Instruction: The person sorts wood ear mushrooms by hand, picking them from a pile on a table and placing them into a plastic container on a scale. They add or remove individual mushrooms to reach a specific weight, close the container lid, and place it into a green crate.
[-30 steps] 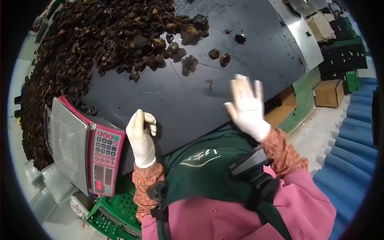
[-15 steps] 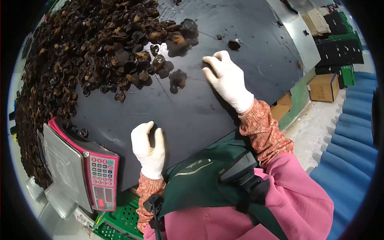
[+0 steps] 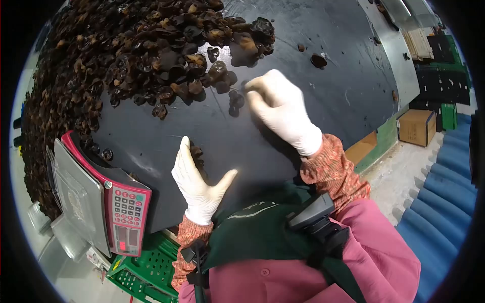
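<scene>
The right hand (image 3: 283, 108), in a white glove, lies palm-down on the dark table (image 3: 323, 91) with its curled fingers raking at small dark mushroom pieces (image 3: 234, 101) just off the edge of the big mushroom heap (image 3: 116, 55); whether it grips any, I cannot tell. The left hand (image 3: 199, 184) stands open and empty on edge, thumb spread, like a stop beside a few stray pieces (image 3: 196, 151). The scale (image 3: 96, 199) sits at the table's near-left edge, within easy reach.
</scene>
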Available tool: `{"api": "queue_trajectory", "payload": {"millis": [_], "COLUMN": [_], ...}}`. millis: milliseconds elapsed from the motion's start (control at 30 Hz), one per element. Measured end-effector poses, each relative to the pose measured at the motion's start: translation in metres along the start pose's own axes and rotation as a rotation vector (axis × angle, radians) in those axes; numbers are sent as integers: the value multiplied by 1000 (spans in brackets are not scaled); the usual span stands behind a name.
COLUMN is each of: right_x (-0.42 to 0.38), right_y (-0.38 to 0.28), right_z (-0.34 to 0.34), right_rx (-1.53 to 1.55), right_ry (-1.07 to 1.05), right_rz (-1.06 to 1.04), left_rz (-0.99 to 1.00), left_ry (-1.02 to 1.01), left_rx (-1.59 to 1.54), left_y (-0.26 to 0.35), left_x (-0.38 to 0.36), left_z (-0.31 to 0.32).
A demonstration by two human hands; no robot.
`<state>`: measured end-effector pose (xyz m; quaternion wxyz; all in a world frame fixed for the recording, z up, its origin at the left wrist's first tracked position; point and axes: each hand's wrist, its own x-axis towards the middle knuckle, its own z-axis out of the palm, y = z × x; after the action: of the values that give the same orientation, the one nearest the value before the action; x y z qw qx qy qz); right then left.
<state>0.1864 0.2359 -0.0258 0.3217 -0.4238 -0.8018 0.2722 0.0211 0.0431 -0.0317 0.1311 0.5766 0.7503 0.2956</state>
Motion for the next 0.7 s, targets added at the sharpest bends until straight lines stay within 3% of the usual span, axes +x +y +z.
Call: {"api": "queue_trajectory", "payload": {"millis": [67,167,200,233,300,333,433,467,567,600,700], "right_x": [-1,-13,-16,-18,-6,-9,-20,-28,-34,-40,-57], "right_y": [-9,-34,-43,-45,-19,-23,-33,-41,-29,-24,-32], "right_z": [-12,-23,-28,-19,-5,-1,5,5,-8,-8,1], "right_rx": [147,405,506,430,-127,-332,56,257,249,82,-279], "right_ry": [51,-226,-392,-242,-49,-123,-297,-327,-277,-188,-194], "right_rz": [180,71,182,76,-217,-136,-412,-387,-284,-273,-299], "left_rz": [-7,-20,-24,-13,2,10,36,-28,53,52,83], "left_ry": [5,6,4,13,35,42,60,26,66,68,37], "left_rx": [2,-24,-39,-26,2,13,38,-102,70,64,108], "left_y": [1,1,1,0,0,0,-2,-2,-1,-1,-6], "left_x": [1,1,1,2,2,2,2,1,4,5,4], "left_z": [-1,-1,-1,-1,-1,-1,2,1,1,1,4]}}
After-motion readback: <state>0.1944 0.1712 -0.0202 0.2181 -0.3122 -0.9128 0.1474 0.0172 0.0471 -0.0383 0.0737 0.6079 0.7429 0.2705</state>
